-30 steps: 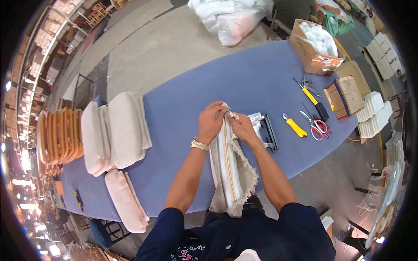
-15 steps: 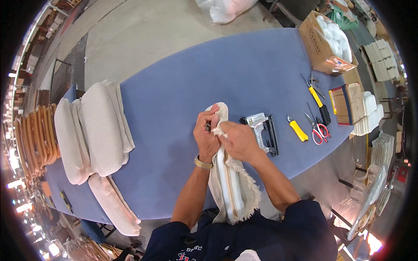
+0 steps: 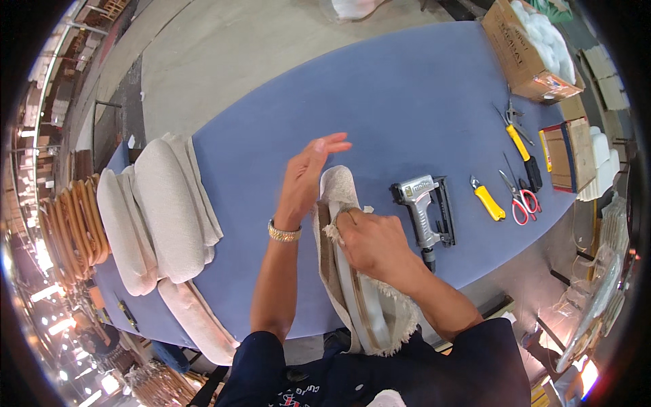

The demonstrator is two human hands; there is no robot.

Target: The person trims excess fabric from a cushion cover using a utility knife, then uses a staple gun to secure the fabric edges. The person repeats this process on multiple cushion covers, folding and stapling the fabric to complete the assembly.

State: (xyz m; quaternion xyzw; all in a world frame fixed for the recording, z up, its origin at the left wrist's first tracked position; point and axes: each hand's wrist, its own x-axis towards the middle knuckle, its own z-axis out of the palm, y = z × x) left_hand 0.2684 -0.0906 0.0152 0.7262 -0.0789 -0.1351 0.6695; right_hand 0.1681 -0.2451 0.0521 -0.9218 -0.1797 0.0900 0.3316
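A long narrow cushion piece (image 3: 336,182) in beige fabric stretches from the table toward my body. Its cover lies parted along the length, baring white padding and a wooden strip, and one fabric edge is frayed. My right hand (image 3: 371,243) is closed on the fabric near the upper end, pinching a frayed tuft. My left hand (image 3: 306,178), with a gold watch on the wrist, is raised beside that end, fingers stretched out and holding nothing. Just right of my right hand lies a silver and black staple gun (image 3: 426,210).
Covered beige cushions (image 3: 173,210) are piled at left, beside curved wooden frames (image 3: 74,230). Yellow-handled cutters (image 3: 488,202), red-handled scissors (image 3: 521,203) and other tools lie on the blue table (image 3: 285,122). A cardboard box (image 3: 519,57) of white stuffing stands at the far right.
My left hand has let go of the cushion's upper end and moved up and left, its fingers now straightened. My right hand still grips the fabric, slightly lower. The view has shifted a little.
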